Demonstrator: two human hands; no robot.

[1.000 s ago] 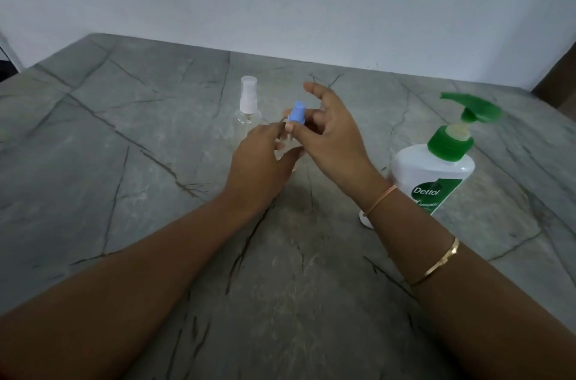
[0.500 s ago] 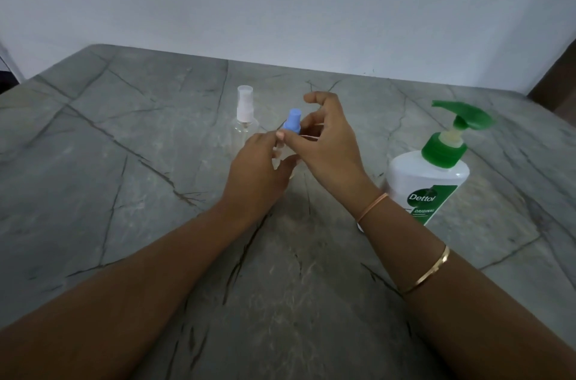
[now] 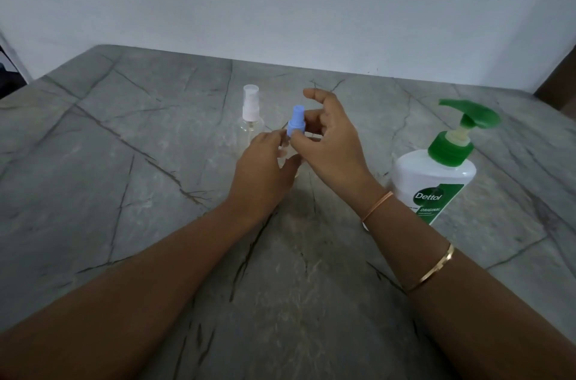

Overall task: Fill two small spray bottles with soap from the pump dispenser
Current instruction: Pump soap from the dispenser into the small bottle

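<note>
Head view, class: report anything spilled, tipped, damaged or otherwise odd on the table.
Nothing stands out. The pump dispenser and white-capped spray bottle stand upright on the table; no spill shows. The left hand and right hand hold the blue-capped spray bottle. Dark lines are stone veining.

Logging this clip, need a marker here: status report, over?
Left hand grips blue-capped spray bottle, right hand pinches its cap. White-capped spray bottle untouched behind. Dettol pump dispenser stands right, nothing in the way.

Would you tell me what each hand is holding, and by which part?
The right hand pinches the blue cap at its lower collar. The left hand grips the small bottle under that cap around its body, which is mostly hidden.
</note>
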